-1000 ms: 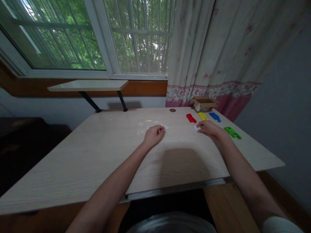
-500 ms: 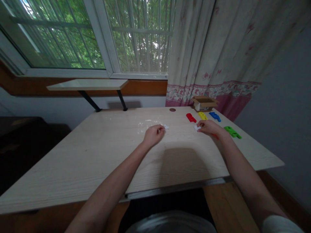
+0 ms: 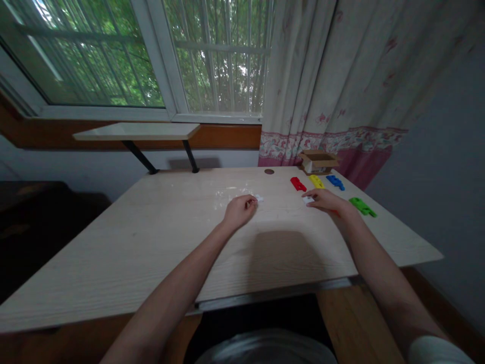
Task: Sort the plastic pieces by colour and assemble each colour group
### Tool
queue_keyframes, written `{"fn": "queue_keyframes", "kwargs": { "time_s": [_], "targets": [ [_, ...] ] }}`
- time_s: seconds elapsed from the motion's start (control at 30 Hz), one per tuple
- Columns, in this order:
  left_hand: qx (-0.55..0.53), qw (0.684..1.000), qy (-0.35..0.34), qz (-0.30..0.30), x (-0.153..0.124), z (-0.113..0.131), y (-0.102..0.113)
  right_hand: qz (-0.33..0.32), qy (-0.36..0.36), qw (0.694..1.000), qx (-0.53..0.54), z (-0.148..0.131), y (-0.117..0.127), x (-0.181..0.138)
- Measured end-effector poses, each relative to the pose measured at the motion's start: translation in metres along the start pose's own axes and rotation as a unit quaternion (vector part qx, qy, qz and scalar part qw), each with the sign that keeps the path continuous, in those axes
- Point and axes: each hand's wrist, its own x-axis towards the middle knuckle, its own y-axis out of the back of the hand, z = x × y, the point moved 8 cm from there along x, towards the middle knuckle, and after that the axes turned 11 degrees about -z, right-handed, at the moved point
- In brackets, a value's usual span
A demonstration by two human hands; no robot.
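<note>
My left hand (image 3: 239,212) is closed at the middle of the pale wood-grain table (image 3: 125,237), pinching a small white plastic piece (image 3: 259,198) at its fingertips. My right hand (image 3: 326,201) reaches in from the right, with a second small white piece (image 3: 308,200) at its fingertips. Near that hand lie flat moulded plastic pieces: a red one (image 3: 298,184), a yellow one (image 3: 316,181), a blue one (image 3: 335,182) and a green one (image 3: 362,206). A little red shows beneath my right palm.
A small open cardboard box (image 3: 319,162) stands at the table's far right corner, with a brown round disc (image 3: 269,171) to its left. A narrow shelf (image 3: 136,131) stands behind the table under a barred window. A curtain hangs at the back right.
My right hand has shifted slightly, its fingers now stretching a little further left over the white piece. My left hand stays in nearly the same place, and the view has barely moved.
</note>
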Motion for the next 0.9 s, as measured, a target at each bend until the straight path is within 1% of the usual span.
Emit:
{"fn": "queue_keyframes", "kwargs": {
  "time_s": [0.4,0.7,0.9],
  "targets": [
    [0.009,1.000,0.004,0.000,0.000,0.000,0.000,0.005,-0.018,1.000,0.010,-0.001,0.002,-0.002],
    [0.001,1.000,0.001,0.000,0.000,-0.001,0.000,0.003,-0.009,1.000,0.026,-0.008,0.004,-0.004],
    [0.000,1.000,-0.008,0.002,-0.001,0.000,0.000,-0.001,-0.011,1.000,0.015,-0.009,0.004,-0.005]
  ]
}}
